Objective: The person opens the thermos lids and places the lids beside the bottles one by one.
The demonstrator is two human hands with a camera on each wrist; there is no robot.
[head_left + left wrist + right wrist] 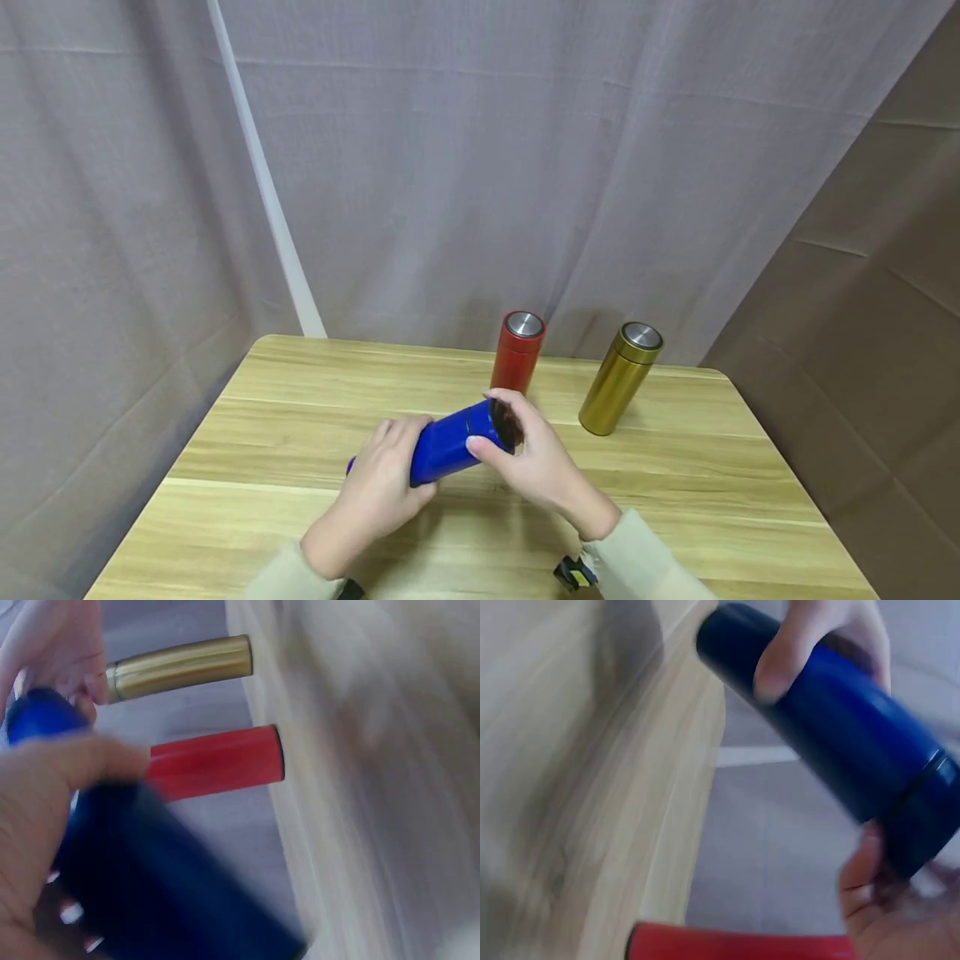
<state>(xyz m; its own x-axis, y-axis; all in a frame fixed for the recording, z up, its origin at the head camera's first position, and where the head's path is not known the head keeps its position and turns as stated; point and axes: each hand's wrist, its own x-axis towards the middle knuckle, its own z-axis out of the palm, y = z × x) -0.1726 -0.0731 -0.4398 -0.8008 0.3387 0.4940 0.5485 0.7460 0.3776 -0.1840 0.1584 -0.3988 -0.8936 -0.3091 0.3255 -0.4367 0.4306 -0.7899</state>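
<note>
A blue thermos flask (450, 443) is held tilted above the table between both hands, its lid end toward the right. My left hand (382, 479) wraps round the body near the base. With thumb and fingers my right hand (536, 458) grips the lid end; the seam between lid and body shows in the right wrist view on the blue flask (855, 724). Just behind the right hand stands a red thermos flask (519, 350) with a silver-topped lid, its lower part partly covered by that hand. A gold thermos flask (621, 379) stands upright farther right.
The wooden table (300, 400) has rounded back corners. Grey curtains (450, 208) hang right behind it, with a brown curtain (862, 333) on the right side. A small black device (576, 573) is at the right wrist.
</note>
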